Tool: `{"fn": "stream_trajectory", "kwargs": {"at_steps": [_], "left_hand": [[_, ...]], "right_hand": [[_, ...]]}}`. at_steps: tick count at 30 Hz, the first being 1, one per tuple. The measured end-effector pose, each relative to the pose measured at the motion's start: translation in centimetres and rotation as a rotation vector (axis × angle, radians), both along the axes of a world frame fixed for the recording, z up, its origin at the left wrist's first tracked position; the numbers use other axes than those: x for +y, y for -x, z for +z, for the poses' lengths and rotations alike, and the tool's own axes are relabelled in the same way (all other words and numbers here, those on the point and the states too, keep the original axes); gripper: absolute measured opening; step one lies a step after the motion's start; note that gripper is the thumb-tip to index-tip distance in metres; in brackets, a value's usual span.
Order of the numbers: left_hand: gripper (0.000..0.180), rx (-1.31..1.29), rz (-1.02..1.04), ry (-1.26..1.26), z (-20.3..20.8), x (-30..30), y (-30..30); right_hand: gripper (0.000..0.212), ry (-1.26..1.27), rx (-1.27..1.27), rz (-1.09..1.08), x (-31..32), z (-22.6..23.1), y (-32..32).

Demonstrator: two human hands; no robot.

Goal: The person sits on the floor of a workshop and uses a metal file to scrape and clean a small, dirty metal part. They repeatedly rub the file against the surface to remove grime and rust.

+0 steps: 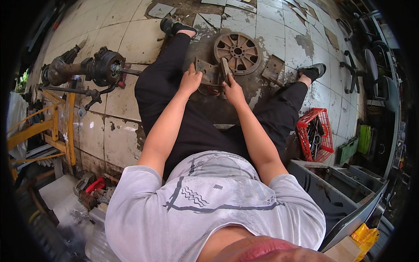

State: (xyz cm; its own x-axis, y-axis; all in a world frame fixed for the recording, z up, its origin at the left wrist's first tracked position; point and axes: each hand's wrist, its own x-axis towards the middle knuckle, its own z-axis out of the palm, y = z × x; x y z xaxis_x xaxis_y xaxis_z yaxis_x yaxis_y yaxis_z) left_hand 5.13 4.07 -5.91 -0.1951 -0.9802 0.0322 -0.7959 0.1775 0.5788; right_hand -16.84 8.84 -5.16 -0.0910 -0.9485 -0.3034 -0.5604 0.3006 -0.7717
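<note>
Gripping a rusty drilled plate (pixel 209 74), the fingers (pixel 192 70) of the left hand (pixel 190 81) are closed; the right hand (pixel 234 91) clasps a narrow bar (pixel 225 67).

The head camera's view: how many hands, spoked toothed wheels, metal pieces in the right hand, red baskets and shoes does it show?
Hands: 2
Spoked toothed wheel: 1
Metal piece in the right hand: 1
Red basket: 1
Shoes: 2
Total: 7
</note>
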Motion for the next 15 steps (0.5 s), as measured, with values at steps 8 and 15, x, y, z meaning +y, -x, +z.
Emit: {"fn": "stream_trajectory", "kwargs": {"at_steps": [8, 15], "left_hand": [[0.025, -0.05, -0.051, 0.035, 0.0, -0.4, -0.4], [0.073, 0.165, 0.147, -0.248, 1.5, -0.2, 0.0]], "right_hand": [[0.062, 0.109, -0.024, 0.093, 0.1, -0.9, -1.4], [0.06, 0.336, -0.148, 0.095, -0.1, 0.6, -1.4]]}}
